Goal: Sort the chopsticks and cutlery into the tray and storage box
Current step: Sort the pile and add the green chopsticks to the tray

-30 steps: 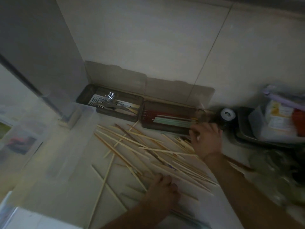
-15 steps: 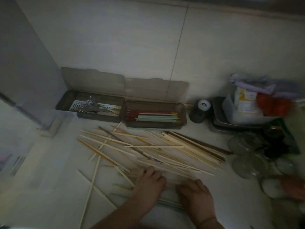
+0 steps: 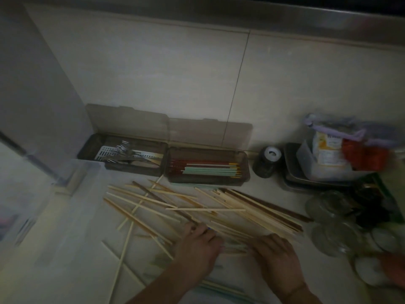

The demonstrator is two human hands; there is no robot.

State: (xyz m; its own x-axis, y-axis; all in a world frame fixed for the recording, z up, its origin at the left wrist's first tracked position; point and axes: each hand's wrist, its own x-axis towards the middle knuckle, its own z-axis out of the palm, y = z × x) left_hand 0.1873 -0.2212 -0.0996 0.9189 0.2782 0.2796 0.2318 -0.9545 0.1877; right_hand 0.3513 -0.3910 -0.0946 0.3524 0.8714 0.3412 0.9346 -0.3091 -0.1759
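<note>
While both hands (image 3: 198, 246) press down | slim wooden chopsticks (image 3: 241, 208) scattered

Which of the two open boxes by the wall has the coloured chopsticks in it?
The right-hand box, next to the dark jar: it holds red and pale green chopsticks. The left-hand box holds metal cutlery.
</note>
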